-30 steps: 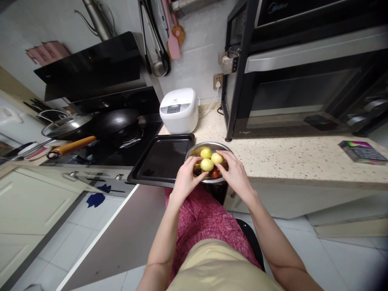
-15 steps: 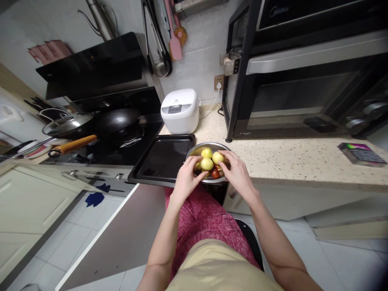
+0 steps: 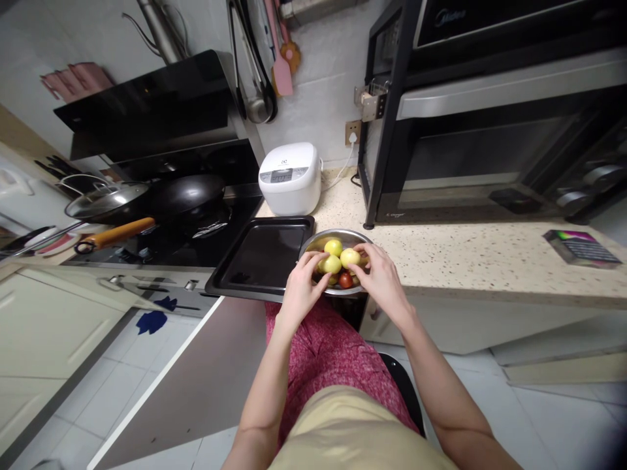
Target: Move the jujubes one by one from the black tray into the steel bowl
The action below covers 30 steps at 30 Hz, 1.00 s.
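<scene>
A shiny metal bowl [image 3: 337, 233] at the counter's front edge holds several yellow-green round fruits [image 3: 333, 247] and a red-brown one [image 3: 345, 280]. My left hand [image 3: 304, 287] reaches in from the left, its thumb and fingertips curled around one yellow-green fruit [image 3: 332, 264]. From the right, my right hand [image 3: 385, 277] pinches another pale yellow-green fruit [image 3: 349, 258] between thumb and fingers. Both fruits are over the bowl, close together. My palms and the bowl's lower contents are partly hidden.
A black baking tray [image 3: 259, 254] lies left of the bowl, with a white rice cooker [image 3: 290, 179] behind. Further left, a wok [image 3: 189, 194] sits on the stove. An oven [image 3: 465, 156] stands at right, near a small box [image 3: 580, 249]. Below, a cabinet door [image 3: 196, 385] hangs open.
The fruit in my right hand has shifted slightly left and down, nearer the fruit at my left hand. The whole view has drifted a little.
</scene>
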{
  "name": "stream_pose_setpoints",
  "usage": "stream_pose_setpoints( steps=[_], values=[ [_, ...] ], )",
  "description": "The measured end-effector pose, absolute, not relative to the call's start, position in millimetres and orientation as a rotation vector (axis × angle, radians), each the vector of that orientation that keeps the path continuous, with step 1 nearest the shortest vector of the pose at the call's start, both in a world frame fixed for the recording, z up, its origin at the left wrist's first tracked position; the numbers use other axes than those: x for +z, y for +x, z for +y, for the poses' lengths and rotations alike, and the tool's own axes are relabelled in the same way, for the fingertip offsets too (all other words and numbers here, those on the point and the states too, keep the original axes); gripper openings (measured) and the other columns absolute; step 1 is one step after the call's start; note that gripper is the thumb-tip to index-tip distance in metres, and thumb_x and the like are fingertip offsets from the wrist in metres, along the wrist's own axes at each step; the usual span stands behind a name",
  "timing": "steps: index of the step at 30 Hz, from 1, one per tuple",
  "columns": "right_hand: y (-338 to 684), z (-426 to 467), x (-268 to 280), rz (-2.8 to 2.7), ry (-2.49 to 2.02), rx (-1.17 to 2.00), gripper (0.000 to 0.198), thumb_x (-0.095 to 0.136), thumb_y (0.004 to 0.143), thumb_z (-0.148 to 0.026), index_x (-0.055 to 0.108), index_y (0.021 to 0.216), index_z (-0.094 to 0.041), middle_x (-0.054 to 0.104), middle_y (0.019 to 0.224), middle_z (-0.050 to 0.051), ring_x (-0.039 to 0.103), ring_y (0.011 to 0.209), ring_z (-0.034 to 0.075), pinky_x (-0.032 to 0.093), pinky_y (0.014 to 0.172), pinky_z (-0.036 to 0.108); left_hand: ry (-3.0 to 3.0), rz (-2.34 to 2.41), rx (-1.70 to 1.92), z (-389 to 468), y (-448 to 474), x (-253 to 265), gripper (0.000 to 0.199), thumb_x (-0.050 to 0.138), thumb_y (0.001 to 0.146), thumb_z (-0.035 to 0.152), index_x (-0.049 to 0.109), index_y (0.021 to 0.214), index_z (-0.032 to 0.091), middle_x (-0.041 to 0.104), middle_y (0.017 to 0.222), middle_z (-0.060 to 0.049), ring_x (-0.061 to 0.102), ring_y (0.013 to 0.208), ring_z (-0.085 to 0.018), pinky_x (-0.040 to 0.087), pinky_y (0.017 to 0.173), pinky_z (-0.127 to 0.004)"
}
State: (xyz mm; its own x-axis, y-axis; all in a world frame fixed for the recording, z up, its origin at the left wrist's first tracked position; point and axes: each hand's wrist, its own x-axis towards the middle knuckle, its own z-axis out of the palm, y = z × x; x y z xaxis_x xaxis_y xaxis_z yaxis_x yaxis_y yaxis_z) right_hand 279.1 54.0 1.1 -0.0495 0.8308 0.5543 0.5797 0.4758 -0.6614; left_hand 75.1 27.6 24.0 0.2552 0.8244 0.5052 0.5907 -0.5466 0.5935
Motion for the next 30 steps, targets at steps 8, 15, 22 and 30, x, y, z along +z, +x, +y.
stream_pose_setpoints(
  steps=[8, 15, 22, 30],
  values=[
    [269.2, 50.5, -0.3, -1.696, -1.252, 0.286, 0.014, 0.062, 0.092, -0.031, 0.061, 0.105, -0.024, 0.066, 0.107, 0.010, 0.064, 0.101, 0.031, 0.058, 0.088, 0.049, 2.231, 1.343, 1.199, 28.1, 74.9, 21.2, 0.037, 0.064, 0.096, 0.019, 0.062, 0.132, 0.024, 0.063, 0.132, -0.011, 0.065, 0.122, -0.026, 0.055, 0.105, -0.042],
    [272.8, 49.6, -2.2, -1.716, -1.218, 0.329, 0.024, 0.068, 0.091, -0.033, 0.064, 0.113, -0.025, 0.068, 0.115, 0.011, 0.066, 0.108, 0.032, 0.059, 0.089, 0.050, 2.253, 1.392, 1.198, 26.4, 75.4, 20.8, 0.038, 0.065, 0.096, 0.019, 0.061, 0.133, 0.024, 0.063, 0.132, -0.010, 0.064, 0.124, -0.027, 0.052, 0.108, -0.044],
    [273.7, 49.0, -3.1, -1.726, -1.211, 0.344, 0.027, 0.069, 0.089, -0.030, 0.066, 0.115, -0.024, 0.068, 0.116, 0.011, 0.066, 0.110, 0.032, 0.059, 0.092, 0.053, 2.238, 1.416, 1.187, 25.7, 72.4, 21.4, 0.039, 0.066, 0.095, 0.018, 0.062, 0.133, 0.025, 0.063, 0.133, -0.010, 0.064, 0.123, -0.027, 0.052, 0.108, -0.045],
    [275.4, 44.1, -2.9, -1.763, -1.180, 0.354, 0.029, 0.068, 0.089, -0.029, 0.066, 0.117, -0.025, 0.069, 0.117, 0.011, 0.066, 0.111, 0.032, 0.058, 0.096, 0.053, 2.240, 1.424, 1.192, 27.4, 70.3, 20.7, 0.036, 0.064, 0.096, 0.018, 0.062, 0.131, 0.024, 0.064, 0.130, -0.010, 0.064, 0.121, -0.027, 0.054, 0.104, -0.043]
  ],
)
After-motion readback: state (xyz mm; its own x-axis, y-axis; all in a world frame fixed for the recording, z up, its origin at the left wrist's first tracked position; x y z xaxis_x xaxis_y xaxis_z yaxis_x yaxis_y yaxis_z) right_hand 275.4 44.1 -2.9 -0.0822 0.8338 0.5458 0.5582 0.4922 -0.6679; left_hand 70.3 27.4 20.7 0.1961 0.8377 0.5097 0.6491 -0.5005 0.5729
